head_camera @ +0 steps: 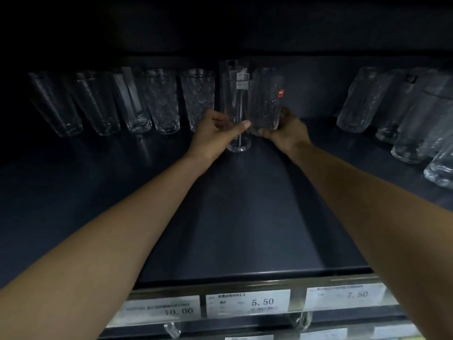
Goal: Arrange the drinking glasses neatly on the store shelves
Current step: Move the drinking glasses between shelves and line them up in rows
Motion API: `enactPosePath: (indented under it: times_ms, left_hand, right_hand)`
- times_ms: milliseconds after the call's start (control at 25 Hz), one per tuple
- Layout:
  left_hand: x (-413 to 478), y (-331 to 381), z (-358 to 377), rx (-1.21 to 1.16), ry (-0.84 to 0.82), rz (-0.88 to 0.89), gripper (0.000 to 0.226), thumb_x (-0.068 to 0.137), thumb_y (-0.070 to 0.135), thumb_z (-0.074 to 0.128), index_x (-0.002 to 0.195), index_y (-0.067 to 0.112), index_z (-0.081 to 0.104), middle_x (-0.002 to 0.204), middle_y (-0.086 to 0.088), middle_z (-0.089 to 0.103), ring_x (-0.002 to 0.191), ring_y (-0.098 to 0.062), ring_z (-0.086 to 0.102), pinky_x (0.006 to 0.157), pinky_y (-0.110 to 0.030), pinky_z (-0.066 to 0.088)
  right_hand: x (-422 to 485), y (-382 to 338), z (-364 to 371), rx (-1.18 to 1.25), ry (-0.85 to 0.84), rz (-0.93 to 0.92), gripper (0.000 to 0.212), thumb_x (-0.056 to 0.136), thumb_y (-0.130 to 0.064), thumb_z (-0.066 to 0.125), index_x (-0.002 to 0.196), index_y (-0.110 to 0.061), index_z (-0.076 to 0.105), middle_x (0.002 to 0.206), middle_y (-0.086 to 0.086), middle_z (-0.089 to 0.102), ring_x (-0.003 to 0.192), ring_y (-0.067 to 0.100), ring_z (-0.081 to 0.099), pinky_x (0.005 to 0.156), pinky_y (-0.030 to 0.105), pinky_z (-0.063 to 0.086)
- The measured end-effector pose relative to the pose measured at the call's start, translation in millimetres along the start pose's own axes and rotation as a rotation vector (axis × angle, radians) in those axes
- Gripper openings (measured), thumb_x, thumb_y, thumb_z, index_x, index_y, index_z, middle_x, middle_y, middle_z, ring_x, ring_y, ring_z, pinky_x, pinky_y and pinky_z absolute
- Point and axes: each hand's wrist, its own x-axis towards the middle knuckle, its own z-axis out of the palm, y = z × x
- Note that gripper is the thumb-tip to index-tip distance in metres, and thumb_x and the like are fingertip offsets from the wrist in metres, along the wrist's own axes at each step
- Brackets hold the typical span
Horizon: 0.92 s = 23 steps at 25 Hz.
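Clear tall glass, white-labelled, upright.

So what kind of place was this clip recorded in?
Most likely a shop's glassware aisle. Price tags reading 10.00, 5.50 and 7.50 line the shelf edge, and rows of drinking glasses stand along the back, one with a red sticker.

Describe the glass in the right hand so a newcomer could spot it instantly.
On the dark shelf, follow the back row of clear drinking glasses to the middle, where both hands meet. The right hand grips a textured clear tumbler; unlike its neighbours, it carries a small red sticker.
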Motion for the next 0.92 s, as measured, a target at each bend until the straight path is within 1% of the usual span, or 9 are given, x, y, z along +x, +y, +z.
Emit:
enactPosePath:
  times_ms: [40, 160, 240, 360, 440, 600, 680, 800, 920]
  left_hand:
    - [0, -1, -1, -0.006, -0.001, -0.003, 0.054, 0.075, 0.040, 0.085, 0.109, 0.014, 0.054, 0.111, -0.006, 0.065, 0.103, -0.014, 0.063, 0.080, -0.021, 0.049]
    - [1, -2, -1, -0.013, 0.003, -0.001, 0.055, 0.075, 0.038, 0.085, 0.112, 0.011, 0.055, 0.111, -0.005, 0.064, 0.100, -0.013, 0.062, 0.079, -0.019, 0.048]
    - [1, -2, -1, 0.000, 0.008, 0.002, 0.055, 0.075, 0.038, 0.085, 0.112, 0.010, 0.055, 0.110, -0.005, 0.064, 0.099, -0.011, 0.061, 0.078, -0.017, 0.048]
    - [3, -3, -1, 0.002, 0.006, -0.002, 0.055, 0.074, 0.041, 0.085, 0.113, 0.013, 0.057, 0.110, -0.003, 0.065, 0.101, -0.012, 0.063, 0.082, -0.021, 0.050]
    - [3, -4, -2, 0.011, -0.003, -0.012, 0.057, 0.073, 0.043, 0.085, 0.114, 0.015, 0.058, 0.111, -0.001, 0.065, 0.102, -0.012, 0.063, 0.085, -0.022, 0.050]
    - [3, -3, -3, 0.011, -0.005, -0.027, 0.058, 0.074, 0.044, 0.084, 0.117, 0.015, 0.059, 0.112, -0.002, 0.065, 0.103, -0.011, 0.064, 0.084, -0.020, 0.050]
    - [3, -3, -4, 0.010, 0.002, -0.037, 0.057, 0.074, 0.044, 0.085, 0.117, 0.016, 0.060, 0.111, -0.001, 0.066, 0.102, -0.011, 0.064, 0.085, -0.021, 0.051]
    - [4, -3, -4, 0.014, 0.009, -0.045, 0.058, 0.072, 0.047, 0.085, 0.117, 0.018, 0.061, 0.110, 0.001, 0.067, 0.103, -0.011, 0.065, 0.089, -0.025, 0.052]
    - [5, -6, -5, 0.017, -0.001, -0.044, 0.059, 0.073, 0.048, 0.084, 0.119, 0.019, 0.062, 0.113, 0.000, 0.068, 0.107, -0.012, 0.065, 0.095, -0.030, 0.053]
  right_hand:
    - [1, 1, 0, -0.025, 0.001, 0.001, 0.088, 0.054, -0.066, 0.076, 0.130, -0.027, 0.052, 0.126, -0.003, 0.066, 0.119, 0.022, 0.059, 0.103, 0.044, 0.046]
    - [5, 4, 2, -0.035, 0.026, 0.024, 0.080, 0.065, -0.056, 0.082, 0.128, -0.020, 0.049, 0.124, 0.002, 0.066, 0.119, 0.025, 0.059, 0.103, 0.045, 0.045]
    - [7, 6, 3, -0.048, 0.027, 0.045, 0.072, 0.069, -0.052, 0.082, 0.124, -0.017, 0.052, 0.123, 0.004, 0.067, 0.119, 0.026, 0.059, 0.102, 0.045, 0.046]
    - [9, 8, 5, -0.101, 0.026, 0.040, 0.059, 0.074, -0.051, 0.078, 0.120, -0.019, 0.060, 0.121, 0.006, 0.068, 0.118, 0.028, 0.059, 0.100, 0.044, 0.048]
    - [10, 8, 6, -0.149, 0.021, 0.028, 0.056, 0.077, -0.053, 0.074, 0.121, -0.021, 0.062, 0.122, 0.006, 0.068, 0.119, 0.028, 0.058, 0.100, 0.043, 0.048]
    - [11, 7, 8, -0.244, 0.035, 0.022, 0.054, 0.081, -0.057, 0.067, 0.125, -0.026, 0.061, 0.126, 0.007, 0.065, 0.123, 0.033, 0.054, 0.099, 0.045, 0.048]
    - [11, 6, 9, -0.290, 0.047, 0.026, 0.057, 0.082, -0.060, 0.065, 0.128, -0.028, 0.060, 0.130, 0.009, 0.063, 0.126, 0.034, 0.051, 0.100, 0.046, 0.047]
    - [10, 4, 10, -0.382, 0.041, 0.053, 0.067, 0.081, -0.069, 0.060, 0.134, -0.029, 0.055, 0.138, 0.011, 0.054, 0.131, 0.036, 0.043, 0.103, 0.048, 0.044]
    - [9, 1, 10, -0.459, 0.024, 0.077, 0.069, 0.083, -0.071, 0.055, 0.137, -0.027, 0.053, 0.143, 0.014, 0.046, 0.134, 0.036, 0.037, 0.103, 0.048, 0.041]
